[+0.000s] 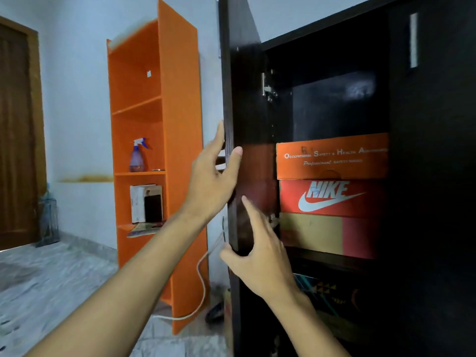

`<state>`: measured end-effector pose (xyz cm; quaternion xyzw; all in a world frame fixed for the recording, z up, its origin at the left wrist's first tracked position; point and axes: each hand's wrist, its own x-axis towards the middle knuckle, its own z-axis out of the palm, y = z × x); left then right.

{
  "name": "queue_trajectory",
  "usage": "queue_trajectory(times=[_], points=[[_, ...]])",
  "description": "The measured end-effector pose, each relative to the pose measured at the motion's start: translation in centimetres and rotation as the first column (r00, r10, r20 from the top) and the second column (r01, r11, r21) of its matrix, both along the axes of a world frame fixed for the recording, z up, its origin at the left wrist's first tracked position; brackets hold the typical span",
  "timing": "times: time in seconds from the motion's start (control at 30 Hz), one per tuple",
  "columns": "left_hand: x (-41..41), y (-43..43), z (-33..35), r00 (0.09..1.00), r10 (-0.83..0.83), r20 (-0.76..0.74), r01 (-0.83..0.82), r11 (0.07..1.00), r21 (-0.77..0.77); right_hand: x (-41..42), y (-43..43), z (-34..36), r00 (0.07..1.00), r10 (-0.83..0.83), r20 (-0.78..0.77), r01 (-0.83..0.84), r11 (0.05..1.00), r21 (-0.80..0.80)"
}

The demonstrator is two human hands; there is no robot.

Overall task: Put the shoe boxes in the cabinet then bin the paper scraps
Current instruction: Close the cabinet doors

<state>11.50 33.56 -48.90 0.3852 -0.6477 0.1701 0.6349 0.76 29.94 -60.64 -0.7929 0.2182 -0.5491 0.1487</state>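
Note:
A dark cabinet [425, 150] stands open on the right. On one of its shelves three shoe boxes are stacked: an orange safety-shoe box [332, 157] on top, a red Nike box [332, 198] under it, and a yellow and red box [327, 234] at the bottom. The cabinet door [242, 94] stands edge-on to me. My left hand [213, 176] grips the door's edge, thumb inside and fingers outside. My right hand [260, 256] holds the same edge lower down. No paper scraps are in view.
An orange open shelf unit [177, 150] stands left of the cabinet, with a spray bottle [137, 155] and books [145, 203]. A white cable [202, 287] hangs between them. A patterned box [324, 292] sits on the lower cabinet shelf. A brown room door [18, 135] is far left.

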Motion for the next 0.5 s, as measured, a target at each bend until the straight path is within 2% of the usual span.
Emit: queue_trajectory(times=[0.07,0.13,0.2,0.33,0.43,0.5], points=[[-2.6,-0.7,0.0,0.995,-0.084,0.046,0.081,0.995,0.053,-3.6,-0.3,-0.4,0.998,0.041,0.047,-0.043,0.998,0.037],[-5.6,-2.0,0.1,0.985,-0.141,0.098,0.133,0.988,0.081,-7.1,-1.0,-0.8,0.999,0.011,0.047,-0.014,0.998,0.055],[-8.6,-4.0,0.3,0.978,-0.144,0.148,0.133,0.988,0.083,-10.4,-2.0,-1.2,0.998,-0.047,0.05,0.045,0.998,0.038],[-14.0,-8.2,0.4,0.967,-0.151,0.204,0.126,0.984,0.129,-14.8,-3.2,-1.6,0.98,-0.105,0.168,0.091,0.992,0.092],[-16.3,-10.9,0.3,0.966,-0.085,0.244,0.05,0.988,0.146,-16.3,-4.6,-2.2,0.938,-0.308,0.162,0.308,0.951,0.024],[-17.0,-12.3,0.4,0.961,-0.019,0.275,-0.019,0.991,0.136,-16.6,-5.6,-2.8,0.868,-0.487,0.099,0.495,0.865,-0.082]])
